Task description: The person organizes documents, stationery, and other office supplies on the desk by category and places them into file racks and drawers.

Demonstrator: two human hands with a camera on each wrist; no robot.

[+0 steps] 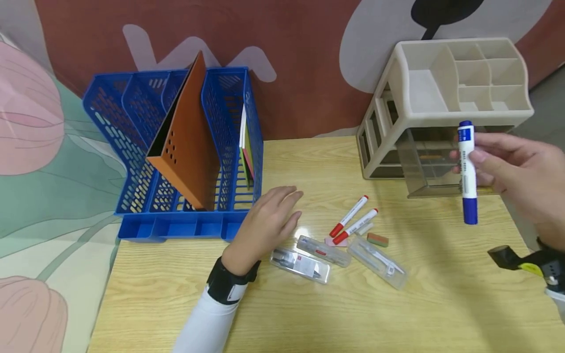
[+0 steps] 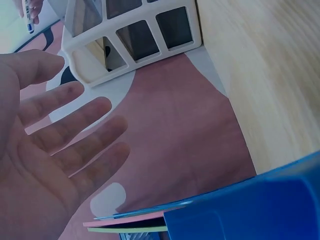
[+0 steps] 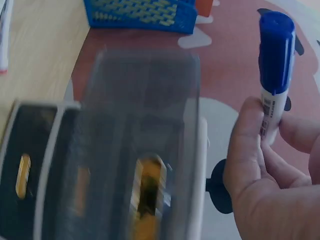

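Between thumb and fingers, my right hand (image 1: 529,171) pinches a white marker (image 1: 468,171) with blue ends, held nearly upright. It is in front of the cream desktop organizer (image 1: 408,120), whose upper clear drawer (image 1: 417,166) is pulled out. Through that drawer, the right wrist view shows a blurred yellow-and-black object (image 3: 149,192). My left hand (image 1: 267,220) holds nothing; its fingers are spread and slightly bent, palm visible in the left wrist view. It hovers by the front right corner of the blue file rack (image 1: 176,225), near the clear pencil cases (image 1: 324,251).
Two red-capped markers (image 1: 348,215), an eraser (image 1: 377,239) and another clear case (image 1: 379,262) lie mid-table. An orange folder (image 1: 190,152) leans in the rack, with thin booklets (image 1: 245,152) in its right slot. A patterned cloth (image 1: 304,73) hangs behind.
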